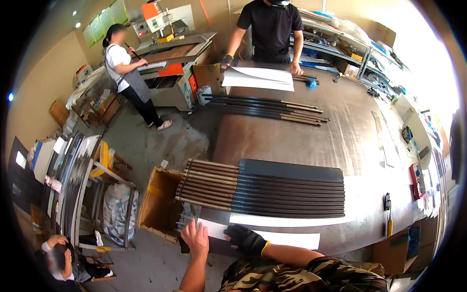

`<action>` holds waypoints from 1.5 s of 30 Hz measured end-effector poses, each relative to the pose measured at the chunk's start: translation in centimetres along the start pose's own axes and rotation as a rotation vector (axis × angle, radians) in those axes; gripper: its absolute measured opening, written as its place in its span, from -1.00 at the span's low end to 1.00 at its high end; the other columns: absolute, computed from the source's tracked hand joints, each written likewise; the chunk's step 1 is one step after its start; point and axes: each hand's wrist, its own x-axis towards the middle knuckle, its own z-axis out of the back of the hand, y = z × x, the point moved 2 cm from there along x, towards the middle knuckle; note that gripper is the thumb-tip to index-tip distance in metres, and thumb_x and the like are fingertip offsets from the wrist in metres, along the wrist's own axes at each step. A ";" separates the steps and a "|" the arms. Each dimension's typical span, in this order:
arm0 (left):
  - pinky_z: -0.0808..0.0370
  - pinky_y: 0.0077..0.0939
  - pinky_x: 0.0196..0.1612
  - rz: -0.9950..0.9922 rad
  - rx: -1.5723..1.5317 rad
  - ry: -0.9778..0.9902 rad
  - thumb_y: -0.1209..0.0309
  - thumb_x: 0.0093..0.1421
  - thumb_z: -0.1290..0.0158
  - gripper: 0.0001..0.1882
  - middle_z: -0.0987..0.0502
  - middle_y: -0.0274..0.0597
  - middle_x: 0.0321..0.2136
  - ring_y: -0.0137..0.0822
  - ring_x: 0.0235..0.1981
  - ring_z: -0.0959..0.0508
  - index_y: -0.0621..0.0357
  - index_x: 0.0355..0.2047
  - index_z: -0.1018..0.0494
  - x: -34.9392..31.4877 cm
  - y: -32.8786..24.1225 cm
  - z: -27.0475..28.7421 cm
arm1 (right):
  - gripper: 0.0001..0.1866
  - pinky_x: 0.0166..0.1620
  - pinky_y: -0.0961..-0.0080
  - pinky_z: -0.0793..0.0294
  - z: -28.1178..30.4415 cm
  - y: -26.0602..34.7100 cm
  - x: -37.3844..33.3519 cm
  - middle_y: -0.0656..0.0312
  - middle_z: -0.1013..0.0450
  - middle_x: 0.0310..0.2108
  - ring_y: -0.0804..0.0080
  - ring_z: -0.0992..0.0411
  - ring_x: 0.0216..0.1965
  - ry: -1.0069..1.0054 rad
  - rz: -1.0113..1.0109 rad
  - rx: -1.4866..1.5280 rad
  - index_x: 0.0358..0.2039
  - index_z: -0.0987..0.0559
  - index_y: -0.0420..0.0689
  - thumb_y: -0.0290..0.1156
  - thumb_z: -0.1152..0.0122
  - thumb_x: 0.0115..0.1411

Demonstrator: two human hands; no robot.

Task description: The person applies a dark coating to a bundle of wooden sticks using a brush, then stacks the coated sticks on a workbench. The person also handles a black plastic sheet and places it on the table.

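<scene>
A narrow white strip of sheet material (292,240) lies along the table's near edge. My bare left hand (195,238) is at its left end, fingers stretched forward and touching it. My right hand (246,239), in a black glove with some bare fingertips, lies flat across the strip's middle, fingers reaching left. Just beyond both hands, a row of dark rods or tubes (287,194) with tan left ends lies side by side. A flat dark-blue panel (292,168) lies along the row's far side. Another white sheet (292,220) shows from under the row's near edge.
An open cardboard box (155,199) stands against the table's left edge. More dark rods (267,108) lie farther across the brown table (292,141). Opposite, a person (272,31) handles white sheets (260,79). Another stands at a machine at far left; a third sits lower left. A yellow-handled tool (389,225) lies right.
</scene>
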 end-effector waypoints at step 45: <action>-0.40 0.01 0.03 0.074 -0.287 -0.099 0.42 0.06 -0.22 -0.79 -0.47 0.03 0.02 0.12 -0.04 -0.44 0.18 -0.28 -0.57 0.9 1.9 -1.2 | -0.46 0.29 0.10 -0.23 -0.3 0.2 0.6 -0.02 -0.37 0.16 0.01 -0.30 0.21 -0.032 0.044 -0.035 0.10 -0.46 -0.22 -0.32 -0.30 0.10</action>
